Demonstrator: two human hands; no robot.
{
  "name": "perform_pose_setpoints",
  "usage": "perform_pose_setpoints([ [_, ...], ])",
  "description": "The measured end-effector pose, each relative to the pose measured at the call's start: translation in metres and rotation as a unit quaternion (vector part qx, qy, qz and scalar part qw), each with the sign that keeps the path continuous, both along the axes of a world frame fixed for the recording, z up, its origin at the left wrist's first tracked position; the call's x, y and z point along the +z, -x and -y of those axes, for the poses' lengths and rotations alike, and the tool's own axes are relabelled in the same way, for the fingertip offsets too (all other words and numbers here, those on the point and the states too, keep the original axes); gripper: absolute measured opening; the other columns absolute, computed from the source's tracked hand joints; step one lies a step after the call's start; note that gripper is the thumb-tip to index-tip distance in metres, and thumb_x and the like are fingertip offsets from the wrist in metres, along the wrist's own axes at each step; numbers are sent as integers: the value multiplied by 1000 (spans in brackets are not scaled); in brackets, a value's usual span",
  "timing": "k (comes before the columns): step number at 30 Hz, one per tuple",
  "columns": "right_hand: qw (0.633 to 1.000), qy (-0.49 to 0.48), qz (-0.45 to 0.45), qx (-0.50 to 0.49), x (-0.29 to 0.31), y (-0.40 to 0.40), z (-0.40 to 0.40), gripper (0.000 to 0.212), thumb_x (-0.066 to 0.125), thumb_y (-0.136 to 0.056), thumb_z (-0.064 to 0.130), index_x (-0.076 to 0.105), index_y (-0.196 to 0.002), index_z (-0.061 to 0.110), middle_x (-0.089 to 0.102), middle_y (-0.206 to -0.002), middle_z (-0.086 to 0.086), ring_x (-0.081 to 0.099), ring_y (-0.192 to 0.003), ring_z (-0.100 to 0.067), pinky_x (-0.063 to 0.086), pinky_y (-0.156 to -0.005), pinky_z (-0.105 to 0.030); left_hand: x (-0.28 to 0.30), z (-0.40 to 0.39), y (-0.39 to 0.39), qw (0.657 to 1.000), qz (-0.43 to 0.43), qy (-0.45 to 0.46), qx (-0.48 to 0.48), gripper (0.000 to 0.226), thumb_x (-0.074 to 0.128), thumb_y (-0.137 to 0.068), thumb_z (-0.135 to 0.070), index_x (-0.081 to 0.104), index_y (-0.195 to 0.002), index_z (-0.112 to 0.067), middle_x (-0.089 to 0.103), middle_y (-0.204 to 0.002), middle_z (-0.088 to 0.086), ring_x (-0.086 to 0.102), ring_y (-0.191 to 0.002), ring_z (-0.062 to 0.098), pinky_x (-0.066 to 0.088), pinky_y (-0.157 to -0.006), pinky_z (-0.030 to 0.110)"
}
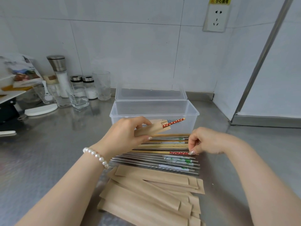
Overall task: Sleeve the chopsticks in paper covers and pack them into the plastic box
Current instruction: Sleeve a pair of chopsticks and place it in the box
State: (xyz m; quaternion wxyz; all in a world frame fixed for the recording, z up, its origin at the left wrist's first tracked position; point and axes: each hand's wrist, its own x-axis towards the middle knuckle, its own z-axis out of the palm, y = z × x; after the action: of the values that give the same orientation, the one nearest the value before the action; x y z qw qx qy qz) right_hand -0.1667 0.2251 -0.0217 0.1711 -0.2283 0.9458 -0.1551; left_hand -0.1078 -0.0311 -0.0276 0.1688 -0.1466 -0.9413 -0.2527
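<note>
Looking down from the bottom edge of the frame, we first meet a loose heap of brown paper covers (151,198) fanned across the steel counter (48,152) at lower centre. Just above them lies a row of loose chopsticks (162,160), steel and wooden ones side by side, their patterned ends pointing to the right.

Our right hand (206,141) reaches in from the lower right, fingers curled, and its fingertips (192,152) pinch the end of a red-patterned chopstick (178,153) that lies in the row. Our left hand (125,132), with a pearl bracelet (96,156) at the wrist, comes in from the lower left and grips one paper sleeve (151,130) between thumb and fingers. A red flowered chopstick (173,122) sticks out of that sleeve toward the upper right, and a blue-patterned one shows just behind it. We hold this sleeve above the row, in front of the near wall of the plastic box (154,111).

That clear box stands at centre frame with its lid (150,93) hinged open and standing up at the back. We cannot tell whether anything lies inside it.

Farther off, at middle left, a tall grinder (59,74), small shakers (82,85) and drinking glasses (101,84) cluster against the white tiled wall (130,46). A wall socket (216,17) sits at upper right.
</note>
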Motion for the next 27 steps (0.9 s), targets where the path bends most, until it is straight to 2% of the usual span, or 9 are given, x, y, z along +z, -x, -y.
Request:
perform_pose_setpoints([
  [3,1000,-1,12,0,-2,-1,1,23,76,-73,14,62,-62,27,58,-70,4,50,-63,-7,42,-64,-22,0,0,0,1000,2,1,0,35,70,-77,-33,58,-109,-30,58,-82,-8,47,-65,6,43,-66,29],
  [7,1000,12,-7,4,-2,2,2,27,78,-72,16,62,-56,29,60,-74,1,50,-64,-8,44,-68,-28,0,0,0,1000,1,1,0,34,70,-77,-33,58,-109,-30,58,-82,-9,48,-64,3,42,-65,28],
  [10,999,39,-7,7,2,-1,0,24,75,-75,15,61,-61,28,58,-73,3,47,-61,-5,40,-63,-19,0,1,0,1000,2,-7,1,34,70,-77,-32,58,-108,-30,58,-81,-9,48,-63,2,43,-66,29],
  [13,991,133,-13,-18,13,-5,-4,21,71,-78,7,63,-65,21,57,-57,8,47,-51,-1,36,-51,-9,1,1,0,1000,2,-10,4,34,70,-77,-31,58,-108,-30,58,-81,-10,48,-63,5,43,-66,29],
  [17,945,316,-47,-73,22,-7,-9,17,65,-80,-4,68,-76,12,65,-54,5,51,-45,-3,40,-46,-11,3,0,-2,1000,-3,-24,-2,34,71,-76,-30,59,-108,-30,54,-76,-18,49,-61,1,43,-66,28],
  [20,860,492,-67,-115,23,-4,-10,22,57,-82,-10,71,-81,7,65,-53,2,53,-46,-5,43,-47,-15,4,-1,-3,999,-5,-36,-11,34,71,-76,-29,59,-108,-29,52,-74,-19,51,-62,5,45,-66,30],
  [24,653,736,-19,-178,26,5,-15,28,56,-84,3,73,-63,11,60,-52,1,50,-47,-8,40,-45,-18,5,-1,-4,999,-14,-45,-18,34,72,-75,-28,60,-106,-29,52,-73,-18,52,-61,8,45,-64,29],
  [25,606,770,-18,-198,26,7,-18,27,55,-87,7,70,-65,12,57,-52,2,49,-48,-7,38,-44,-18,5,-1,-4,999,-14,-45,-18,34,73,-75,-29,60,-106,-29,52,-73,-18,52,-60,8,45,-64,30],
  [27,539,805,-29,-244,25,12,-25,25,48,-94,17,57,-72,14,51,-49,5,46,-46,-8,33,-44,-19,5,0,-4,999,-11,-45,-18,33,74,-74,-29,60,-104,-28,52,-74,-19,52,-61,8,48,-65,33],
])
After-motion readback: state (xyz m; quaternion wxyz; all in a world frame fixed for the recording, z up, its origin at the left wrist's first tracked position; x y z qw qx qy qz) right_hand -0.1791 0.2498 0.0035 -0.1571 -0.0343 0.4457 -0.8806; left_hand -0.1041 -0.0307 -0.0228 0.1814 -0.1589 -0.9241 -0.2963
